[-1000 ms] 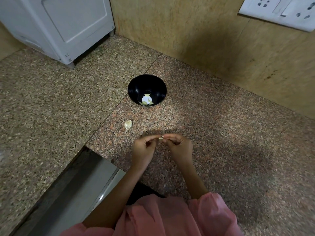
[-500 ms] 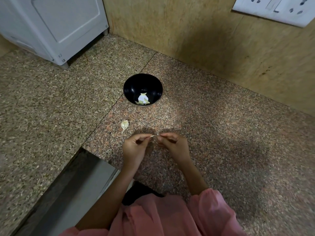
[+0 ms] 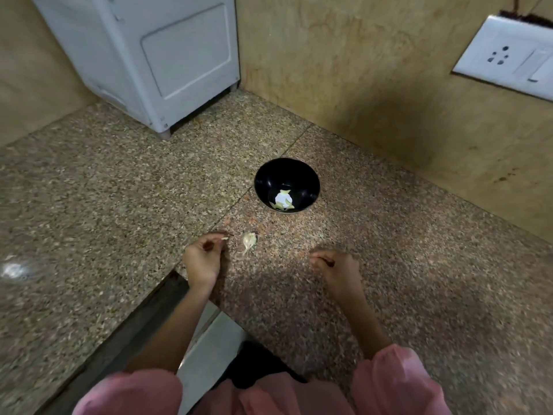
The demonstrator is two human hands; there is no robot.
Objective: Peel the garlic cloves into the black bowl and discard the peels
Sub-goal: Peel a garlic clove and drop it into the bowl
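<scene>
Black bowl point(image 3: 266, 181) with pale cloves point(image 3: 282, 200) sits beyond both grips, within easy reach. Left grip point(image 3: 203, 259) pinches a peel sliver point(image 3: 223, 238) beside the shed peel point(image 3: 249, 241), likely to drop it there. Right grip point(image 3: 335, 265) is curled, but whether on a clove I cannot tell.

On the table point(image 3: 404, 280), the bowl point(image 3: 269, 175) stands behind the garlic clove point(image 3: 249, 241), which lies between our left hand point(image 3: 202, 259), just beside it, and our right hand point(image 3: 338, 269).
</scene>
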